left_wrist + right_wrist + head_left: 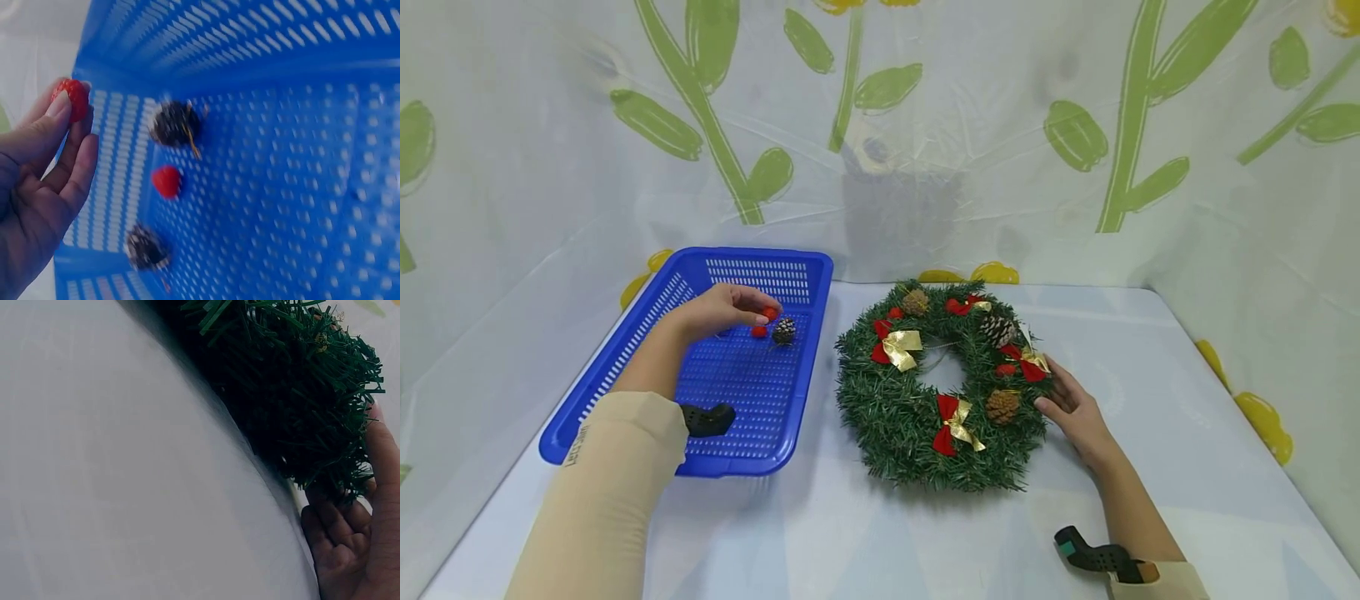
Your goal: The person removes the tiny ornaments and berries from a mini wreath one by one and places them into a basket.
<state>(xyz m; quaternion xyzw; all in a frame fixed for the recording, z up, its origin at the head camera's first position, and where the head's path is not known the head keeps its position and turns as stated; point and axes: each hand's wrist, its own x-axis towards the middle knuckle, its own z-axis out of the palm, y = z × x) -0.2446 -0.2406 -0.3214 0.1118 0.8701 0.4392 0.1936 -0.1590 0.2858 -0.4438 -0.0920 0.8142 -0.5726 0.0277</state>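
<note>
Between thumb and fingertips, my left hand (722, 307) pinches a small bumpy red berry (77, 100) above the blue plastic basket (811, 358). On the basket floor lie another red berry (166, 181) and two dark pine cones, one pine cone (176, 124) near the berry and a frosted pine cone (145, 248) by the wall. My right hand (1078, 417) grips the outer right edge of a green wreath (887, 425), thumb on top and fingers underneath. The wreath carries red and gold bows (953, 425), pine cones (1002, 406) and red berries (1006, 369).
The basket stands at the left of the white table (1135, 358), its slotted walls rising around the contents. Behind the table hangs a white curtain (970, 125) with green leaf prints. Black wrist straps (1093, 557) sit on both forearms.
</note>
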